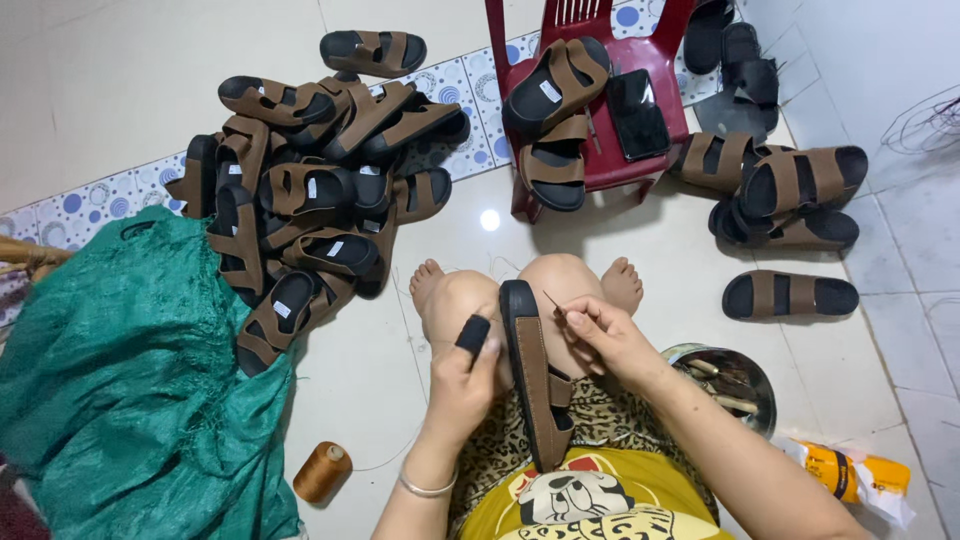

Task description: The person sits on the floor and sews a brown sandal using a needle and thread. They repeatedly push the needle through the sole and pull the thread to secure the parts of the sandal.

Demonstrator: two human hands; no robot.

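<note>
Many sandals [300, 190] around red chair [610, 165]

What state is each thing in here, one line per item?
Sandal: on edge between the knees, steadied by left hand.
Needle: pinched in right hand fingers.
Thread spool: lying on floor.
Sandal pile: heaped.
Phone: screen dark, on red chair.

Matt brown cloth-like straps on a black rubbery sandal [535, 385]. Glossy pale floor tiles [420, 370]. Shiny metal bowl [735, 380], glossy red plastic chair [600, 165], coarse woven green sack [130, 390], smooth brown thread spool [322, 470].
</note>
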